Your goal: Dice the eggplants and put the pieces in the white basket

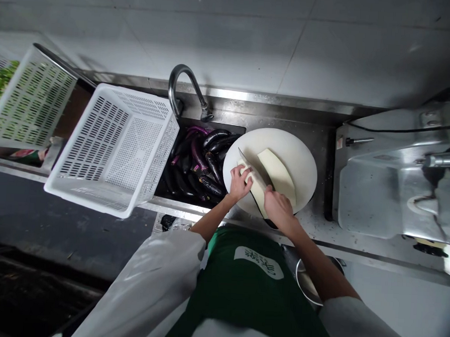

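On a round white cutting board lie two pale-fleshed eggplant pieces. My right hand is closed round the handle of a kitchen knife, whose blade slants up and left over the nearer eggplant piece. Dark skin shows along that piece's lower edge. My left hand presses the upper end of the same piece with bent fingers, close beside the blade. The other eggplant piece rests to the right of the knife, flesh side up. The knife's handle is mostly hidden in my fist.
Several whole dark eggplants fill the sink left of the board, under a curved faucet. A white perforated basket stands tilted farther left, beside another basket and leafy greens. To the right is a metal machine.
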### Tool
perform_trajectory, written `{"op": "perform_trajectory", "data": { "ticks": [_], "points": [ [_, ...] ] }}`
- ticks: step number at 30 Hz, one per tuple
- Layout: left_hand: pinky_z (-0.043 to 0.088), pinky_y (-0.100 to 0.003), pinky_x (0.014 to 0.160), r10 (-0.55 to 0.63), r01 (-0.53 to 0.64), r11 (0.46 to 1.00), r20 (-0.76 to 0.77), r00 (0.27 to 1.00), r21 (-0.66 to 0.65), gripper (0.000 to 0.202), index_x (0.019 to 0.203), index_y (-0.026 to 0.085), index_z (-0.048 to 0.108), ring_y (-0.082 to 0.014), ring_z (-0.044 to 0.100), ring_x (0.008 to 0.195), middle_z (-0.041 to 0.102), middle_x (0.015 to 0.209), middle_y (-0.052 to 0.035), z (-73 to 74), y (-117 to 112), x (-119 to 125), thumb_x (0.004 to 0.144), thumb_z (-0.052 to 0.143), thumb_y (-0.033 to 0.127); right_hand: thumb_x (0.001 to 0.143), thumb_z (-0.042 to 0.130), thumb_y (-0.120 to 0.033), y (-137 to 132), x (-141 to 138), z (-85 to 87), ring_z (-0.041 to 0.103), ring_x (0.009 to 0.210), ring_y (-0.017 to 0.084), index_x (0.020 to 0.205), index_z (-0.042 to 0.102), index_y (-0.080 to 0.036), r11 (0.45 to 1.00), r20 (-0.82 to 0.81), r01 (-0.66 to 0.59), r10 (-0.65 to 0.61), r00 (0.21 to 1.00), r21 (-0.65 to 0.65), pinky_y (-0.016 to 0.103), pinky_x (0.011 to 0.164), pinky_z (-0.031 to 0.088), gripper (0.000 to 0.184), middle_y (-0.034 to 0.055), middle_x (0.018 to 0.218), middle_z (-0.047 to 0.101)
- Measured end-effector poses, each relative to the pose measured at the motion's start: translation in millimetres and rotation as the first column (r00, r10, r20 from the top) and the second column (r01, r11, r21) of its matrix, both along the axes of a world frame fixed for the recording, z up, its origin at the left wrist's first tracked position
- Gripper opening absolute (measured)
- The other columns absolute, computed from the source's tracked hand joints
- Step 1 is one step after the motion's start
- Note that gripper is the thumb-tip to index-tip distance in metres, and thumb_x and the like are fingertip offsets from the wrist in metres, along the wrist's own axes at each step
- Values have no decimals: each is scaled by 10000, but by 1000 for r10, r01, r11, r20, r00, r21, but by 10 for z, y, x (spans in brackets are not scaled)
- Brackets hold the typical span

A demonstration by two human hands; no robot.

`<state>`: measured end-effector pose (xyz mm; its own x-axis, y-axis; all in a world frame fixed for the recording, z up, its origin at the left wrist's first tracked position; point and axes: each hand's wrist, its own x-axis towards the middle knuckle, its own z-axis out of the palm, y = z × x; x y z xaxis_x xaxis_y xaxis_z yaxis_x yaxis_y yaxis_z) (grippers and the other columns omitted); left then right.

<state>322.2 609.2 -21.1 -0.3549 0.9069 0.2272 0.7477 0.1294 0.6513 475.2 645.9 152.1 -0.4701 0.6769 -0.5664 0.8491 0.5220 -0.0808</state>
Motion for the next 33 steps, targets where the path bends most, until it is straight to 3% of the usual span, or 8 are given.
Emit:
{"op": "perform_trajectory", "data": {
  "ticks": [4,8,12,19,24,33],
  "points": [
    [376,-527,1110,12,-13,1000,-37,999,-11,342,1276,199,649,-328,427,1311,488,1343,-162,9,4,4,976,553,332,1010,297,-81,160,-98,70,724,1087,301,1243,595,-69,997,-1,13,-13,1000,-74,350,886,508,378,244,1090,736],
    [358,-526,1117,6,-7,1000,-63,998,-17,340,1261,169,655,-333,432,1317,497,1327,-179,3,5,16,963,575,311,1027,332,-116,176,87,96,716,1084,307,1229,604,-67,990,30,-16,21,999,-142,350,884,490,342,237,1099,729],
    [392,-522,1095,30,-30,1000,-108,994,0,323,1235,182,666,-324,455,1291,516,1309,-171,1,-17,20,946,596,308,1041,357,-135,20,364,136,718,1054,286,1188,596,-75,987,58,-40,50,997,-153,321,848,469,287,222,1078,723],
    [427,-507,1049,39,-32,998,-129,991,58,292,1187,176,679,-327,478,1226,535,1285,-174,9,-71,13,929,611,294,1103,272,-292,-279,775,108,731,961,295,1156,568,-119,984,98,33,-16,995,-176,328,762,445,347,180,977,726],
    [414,-517,1057,24,-19,999,-126,992,46,292,1191,176,669,-332,478,1230,537,1291,-181,-27,-61,15,937,600,302,1102,279,-297,-368,843,-74,729,965,291,1158,552,-130,981,85,74,-59,995,-182,319,764,433,325,170,989,728],
    [386,-565,1048,-5,10,1000,-180,984,22,348,1283,226,670,-346,482,1222,541,1334,-177,-52,-257,-116,989,569,382,1111,270,-364,-396,840,-673,730,957,265,1190,563,-114,977,25,168,-166,986,-133,302,752,422,393,161,1003,750]
  ]
}}
